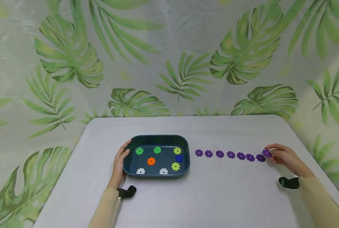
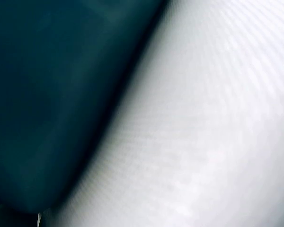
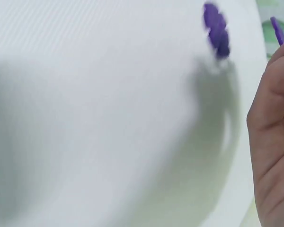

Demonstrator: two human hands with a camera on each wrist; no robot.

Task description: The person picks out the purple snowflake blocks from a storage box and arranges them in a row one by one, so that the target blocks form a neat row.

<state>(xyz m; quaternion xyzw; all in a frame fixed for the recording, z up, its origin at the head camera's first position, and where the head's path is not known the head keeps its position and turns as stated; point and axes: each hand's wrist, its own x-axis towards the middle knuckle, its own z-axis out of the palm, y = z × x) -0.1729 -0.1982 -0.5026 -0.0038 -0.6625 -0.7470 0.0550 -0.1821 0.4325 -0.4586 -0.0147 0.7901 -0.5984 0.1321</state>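
Observation:
My left hand (image 1: 119,164) grips the left end of a dark teal tray (image 1: 156,176), fingers and thumb at its rim. Only the tray's outer wall (image 2: 61,94) shows in the left wrist view. At the right, my right hand (image 1: 284,158) pinches a purple notched disc (image 1: 266,153), held above the table. That disc (image 3: 278,30) appears edge-on at the fingers in the right wrist view. Just left of it lies the end of a row of several matching purple discs (image 1: 241,155), which stretches toward the tray.
Inside the tray lie green discs (image 1: 139,151), yellow discs (image 1: 175,166), white discs (image 1: 163,171), an orange disc (image 1: 151,161) and a blue disc (image 1: 179,158). A white cloth covers the table (image 1: 215,196). Behind it hangs a leaf-patterned curtain (image 1: 186,38).

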